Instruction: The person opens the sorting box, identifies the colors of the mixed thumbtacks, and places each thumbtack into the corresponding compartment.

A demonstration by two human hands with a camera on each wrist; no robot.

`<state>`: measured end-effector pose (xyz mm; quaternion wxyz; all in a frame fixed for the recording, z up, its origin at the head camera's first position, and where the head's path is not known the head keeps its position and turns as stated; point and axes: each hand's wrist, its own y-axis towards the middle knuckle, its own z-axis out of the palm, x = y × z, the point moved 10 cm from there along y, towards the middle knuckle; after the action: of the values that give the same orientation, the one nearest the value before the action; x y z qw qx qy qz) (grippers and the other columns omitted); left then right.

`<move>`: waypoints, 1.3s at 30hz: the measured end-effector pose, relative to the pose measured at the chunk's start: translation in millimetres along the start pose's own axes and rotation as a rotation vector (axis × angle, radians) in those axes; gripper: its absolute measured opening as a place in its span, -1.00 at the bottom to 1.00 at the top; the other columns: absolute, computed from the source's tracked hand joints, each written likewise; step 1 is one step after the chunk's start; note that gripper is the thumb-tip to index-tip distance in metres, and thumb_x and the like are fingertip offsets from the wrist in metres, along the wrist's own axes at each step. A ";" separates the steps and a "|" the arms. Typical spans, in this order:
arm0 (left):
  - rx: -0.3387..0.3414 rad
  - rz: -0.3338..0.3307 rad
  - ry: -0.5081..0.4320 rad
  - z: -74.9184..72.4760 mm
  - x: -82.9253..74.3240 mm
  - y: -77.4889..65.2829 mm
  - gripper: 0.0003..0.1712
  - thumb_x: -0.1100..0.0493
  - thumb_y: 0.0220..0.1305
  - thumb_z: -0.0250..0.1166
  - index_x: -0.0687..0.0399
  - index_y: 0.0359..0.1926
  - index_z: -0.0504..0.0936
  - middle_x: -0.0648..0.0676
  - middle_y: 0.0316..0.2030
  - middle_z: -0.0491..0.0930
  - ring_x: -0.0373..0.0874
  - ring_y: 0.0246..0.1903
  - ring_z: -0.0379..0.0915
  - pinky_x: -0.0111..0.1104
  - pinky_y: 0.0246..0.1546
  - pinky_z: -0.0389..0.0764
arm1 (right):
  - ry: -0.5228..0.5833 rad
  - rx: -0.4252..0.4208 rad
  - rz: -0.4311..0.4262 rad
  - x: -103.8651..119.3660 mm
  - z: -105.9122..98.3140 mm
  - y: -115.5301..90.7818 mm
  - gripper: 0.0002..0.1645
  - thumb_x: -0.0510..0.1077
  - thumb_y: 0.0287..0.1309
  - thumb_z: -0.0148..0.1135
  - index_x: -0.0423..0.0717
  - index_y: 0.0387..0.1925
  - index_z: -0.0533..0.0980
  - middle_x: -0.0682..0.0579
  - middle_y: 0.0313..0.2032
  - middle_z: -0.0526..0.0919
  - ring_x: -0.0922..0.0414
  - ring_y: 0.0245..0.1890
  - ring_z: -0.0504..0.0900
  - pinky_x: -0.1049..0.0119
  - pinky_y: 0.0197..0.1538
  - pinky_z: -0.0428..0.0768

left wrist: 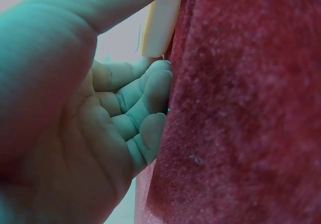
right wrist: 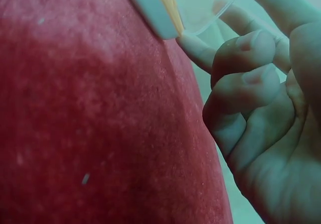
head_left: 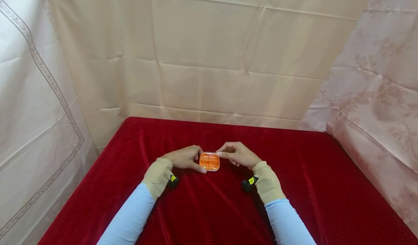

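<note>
In the head view a small orange pill box (head_left: 209,161) with divided compartments lies on the red cloth between both hands. Small yellowish specks show in its front compartments. My left hand (head_left: 185,158) holds the box by its left side, thumb at the front corner and fingers at the back. At the back right corner, my right hand (head_left: 241,155) pinches the box's clear lid between thumb and index finger. From the right wrist, the clear lid (right wrist: 203,5) stands tilted away from the box's pale base (right wrist: 151,8), and the other fingers are curled. The box's white side (left wrist: 164,23) appears in the left wrist view.
A red velvet cloth (head_left: 209,208) with soft creases covers the table. Beige curtain (head_left: 209,56) hangs behind the far edge, with pale patterned cloths at left and right. Small black devices with yellow labels sit at both wrists.
</note>
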<state>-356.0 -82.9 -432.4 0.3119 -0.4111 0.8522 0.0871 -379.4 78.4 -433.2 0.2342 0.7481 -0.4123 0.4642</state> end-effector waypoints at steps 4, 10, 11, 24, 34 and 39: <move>0.001 0.003 0.000 -0.2 0.3 -0.6 -0.32 -0.16 0.15 0.56 0.15 0.07 0.49 0.02 -0.26 0.49 -0.18 -0.28 0.38 -0.32 -0.20 0.45 | -0.020 0.004 -0.008 1.7 0.7 -1.2 -0.70 0.18 0.26 0.42 0.17 -0.08 0.73 0.03 -0.53 0.50 0.15 -0.62 0.38 0.34 -0.61 0.37; 0.003 0.003 -0.005 0.2 0.2 -1.1 -0.30 -0.16 0.15 0.56 0.17 0.08 0.48 0.03 -0.25 0.48 -0.17 -0.27 0.39 -0.32 -0.19 0.45 | -0.029 0.018 -0.032 5.3 2.8 -2.5 -0.71 0.14 0.28 0.42 0.13 -0.06 0.73 -0.07 -0.54 0.50 0.15 -0.62 0.37 0.34 -0.61 0.36; 0.003 0.006 -0.004 0.4 -0.1 -1.0 -0.30 -0.16 0.15 0.56 0.18 0.08 0.48 0.02 -0.25 0.48 -0.17 -0.27 0.38 -0.32 -0.19 0.45 | -0.032 0.020 -0.034 5.4 2.9 -2.6 -0.72 0.13 0.28 0.42 0.14 -0.07 0.74 -0.10 -0.52 0.51 0.15 -0.62 0.37 0.35 -0.61 0.36; 0.009 0.001 -0.018 1.3 0.3 0.1 -0.31 -0.16 0.16 0.56 0.16 0.09 0.48 0.01 -0.21 0.49 -0.17 -0.24 0.39 -0.30 -0.17 0.46 | -0.077 0.050 -0.060 5.1 5.5 -1.9 -0.72 0.12 0.15 0.54 0.19 -0.13 0.74 0.17 -0.08 0.76 0.18 -0.60 0.38 0.36 -0.59 0.38; -0.004 0.021 -0.007 0.8 0.0 1.0 -0.34 -0.15 0.11 0.58 0.13 0.02 0.50 0.00 -0.24 0.49 -0.18 -0.24 0.39 -0.31 -0.19 0.46 | -0.168 0.051 -0.112 10.5 8.2 -2.1 -0.62 0.02 0.05 0.62 0.25 -0.06 0.69 0.03 -0.36 0.69 0.20 -0.61 0.36 0.37 -0.55 0.37; -0.003 0.018 -0.014 1.0 0.4 1.3 -0.32 -0.15 0.11 0.59 0.15 0.05 0.51 0.00 -0.23 0.49 -0.18 -0.24 0.40 -0.30 -0.19 0.47 | -0.230 0.049 -0.130 11.7 10.5 -0.4 -0.58 0.04 0.02 0.64 0.28 -0.06 0.67 0.05 -0.21 0.70 0.23 -0.55 0.34 0.36 -0.44 0.37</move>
<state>-356.8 -81.9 -433.6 0.3166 -0.4032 0.8535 0.0938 -371.1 66.3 -427.5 0.1968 0.8269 -0.3758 0.3692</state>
